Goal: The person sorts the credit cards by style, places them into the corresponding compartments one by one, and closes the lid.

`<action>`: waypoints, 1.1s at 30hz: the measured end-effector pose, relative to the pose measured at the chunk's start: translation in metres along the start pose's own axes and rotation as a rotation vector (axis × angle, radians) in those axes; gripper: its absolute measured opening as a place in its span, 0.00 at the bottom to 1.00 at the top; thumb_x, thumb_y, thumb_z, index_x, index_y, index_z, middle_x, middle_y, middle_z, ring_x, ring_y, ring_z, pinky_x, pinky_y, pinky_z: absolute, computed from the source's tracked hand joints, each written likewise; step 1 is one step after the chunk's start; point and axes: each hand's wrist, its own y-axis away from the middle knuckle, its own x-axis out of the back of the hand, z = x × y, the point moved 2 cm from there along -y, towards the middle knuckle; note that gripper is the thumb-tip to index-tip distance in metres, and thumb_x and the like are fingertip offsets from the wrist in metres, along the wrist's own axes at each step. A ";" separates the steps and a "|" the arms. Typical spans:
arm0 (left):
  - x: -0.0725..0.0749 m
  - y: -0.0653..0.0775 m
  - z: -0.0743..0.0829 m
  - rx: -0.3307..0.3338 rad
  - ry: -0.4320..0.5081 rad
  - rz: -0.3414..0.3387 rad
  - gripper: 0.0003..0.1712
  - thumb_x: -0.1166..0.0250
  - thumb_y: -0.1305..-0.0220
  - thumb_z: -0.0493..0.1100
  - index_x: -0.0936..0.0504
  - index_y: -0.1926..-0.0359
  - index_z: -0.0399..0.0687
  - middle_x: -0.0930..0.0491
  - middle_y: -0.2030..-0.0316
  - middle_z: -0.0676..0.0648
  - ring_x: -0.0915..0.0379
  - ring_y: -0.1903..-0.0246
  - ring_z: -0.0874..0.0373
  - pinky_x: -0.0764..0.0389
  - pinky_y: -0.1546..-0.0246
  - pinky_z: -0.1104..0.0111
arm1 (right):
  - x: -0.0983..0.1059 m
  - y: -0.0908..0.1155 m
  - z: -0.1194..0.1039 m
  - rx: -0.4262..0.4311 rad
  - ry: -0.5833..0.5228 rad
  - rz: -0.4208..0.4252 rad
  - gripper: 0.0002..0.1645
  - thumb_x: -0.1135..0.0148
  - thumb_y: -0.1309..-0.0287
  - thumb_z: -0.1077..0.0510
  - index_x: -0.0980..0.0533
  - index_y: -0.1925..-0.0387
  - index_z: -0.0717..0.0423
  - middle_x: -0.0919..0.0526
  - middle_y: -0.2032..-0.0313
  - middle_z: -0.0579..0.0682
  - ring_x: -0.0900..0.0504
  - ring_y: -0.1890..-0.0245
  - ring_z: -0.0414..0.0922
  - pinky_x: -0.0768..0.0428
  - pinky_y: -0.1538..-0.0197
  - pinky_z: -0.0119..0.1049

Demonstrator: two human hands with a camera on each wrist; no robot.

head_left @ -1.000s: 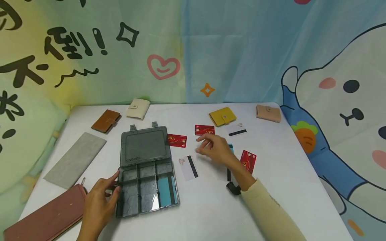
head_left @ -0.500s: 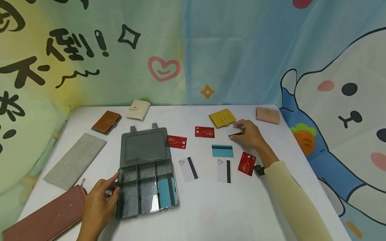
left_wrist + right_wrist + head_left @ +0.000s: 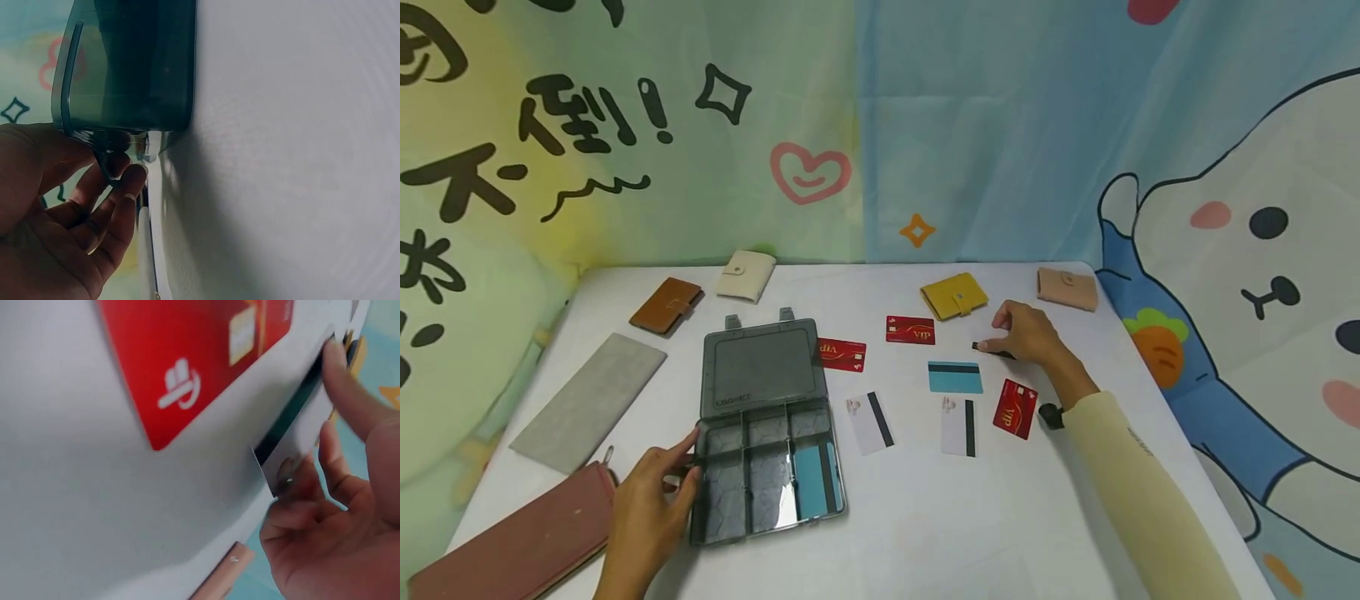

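My left hand [image 3: 649, 508] holds the left edge of a dark translucent plastic storage box [image 3: 763, 367], its lid folded back. A blue card [image 3: 809, 482] with a black stripe lies in the box's front right compartment. In the left wrist view, thumb and fingertips meet at the end of the box [image 3: 134, 69]. At the right, my right hand [image 3: 1032, 335] pinches a white card with a black stripe [image 3: 995, 352]. The right wrist view shows the thumb at one corner of this card [image 3: 294, 428] and the fingers at the opposite edge; the card is tilted. The hand hides part of it.
Red VIP cards [image 3: 911, 330], a blue card [image 3: 955, 377] and white striped cards [image 3: 869, 423] lie spread right of the box. Several small wallets [image 3: 955, 295] line the back. A grey sleeve [image 3: 589, 402] and a maroon zip wallet [image 3: 520, 533] lie left.
My right hand moved right and back from above the middle cards to the white card by the yellow wallet, and took hold of it. My left hand and the box stayed put.
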 end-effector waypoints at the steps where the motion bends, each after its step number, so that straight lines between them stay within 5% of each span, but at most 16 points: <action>1: 0.000 0.000 0.000 0.000 -0.002 0.000 0.32 0.28 0.48 0.28 0.18 0.40 0.46 0.19 0.68 0.47 0.20 0.67 0.53 0.16 0.71 0.66 | 0.001 0.003 0.000 0.013 -0.002 0.014 0.23 0.26 0.46 0.48 0.29 0.58 0.54 0.25 0.61 0.56 0.27 0.58 0.52 0.21 0.58 0.41; 5: 0.000 0.001 0.000 0.005 -0.008 0.004 0.32 0.28 0.48 0.28 0.18 0.40 0.47 0.20 0.68 0.48 0.20 0.67 0.53 0.16 0.71 0.66 | 0.002 0.018 -0.011 0.103 -0.070 0.093 0.14 0.35 0.36 0.53 0.28 0.54 0.52 0.24 0.64 0.54 0.26 0.64 0.50 0.22 0.65 0.38; 9: 0.000 0.003 0.000 0.002 -0.010 0.010 0.32 0.28 0.48 0.28 0.18 0.40 0.48 0.20 0.68 0.48 0.20 0.67 0.53 0.16 0.71 0.66 | -0.002 0.039 -0.034 0.194 -0.213 0.100 0.20 0.41 0.31 0.55 0.31 0.40 0.47 0.26 0.64 0.53 0.24 0.71 0.50 0.19 0.71 0.36; 15: -0.002 0.002 0.000 -0.004 -0.007 0.021 0.32 0.28 0.48 0.28 0.18 0.40 0.47 0.20 0.68 0.48 0.20 0.67 0.54 0.15 0.70 0.64 | -0.022 0.071 -0.076 0.291 -0.389 -0.017 0.21 0.36 0.34 0.54 0.28 0.41 0.42 0.23 0.67 0.51 0.25 0.75 0.51 0.23 0.76 0.32; 27: -0.004 -0.001 0.002 -0.009 -0.023 0.017 0.31 0.29 0.48 0.28 0.18 0.41 0.46 0.20 0.68 0.47 0.20 0.67 0.53 0.15 0.70 0.61 | -0.101 0.133 -0.166 0.429 -0.646 -0.376 0.20 0.30 0.40 0.52 0.24 0.47 0.45 0.14 0.73 0.48 0.21 0.75 0.63 0.20 0.73 0.34; 33: -0.004 -0.001 0.003 0.006 -0.028 0.012 0.31 0.29 0.47 0.28 0.18 0.40 0.46 0.20 0.68 0.46 0.20 0.67 0.53 0.15 0.70 0.61 | -0.133 0.153 -0.204 0.556 -0.619 -0.429 0.19 0.30 0.40 0.53 0.23 0.48 0.47 0.14 0.77 0.45 0.25 0.84 0.44 0.25 0.76 0.28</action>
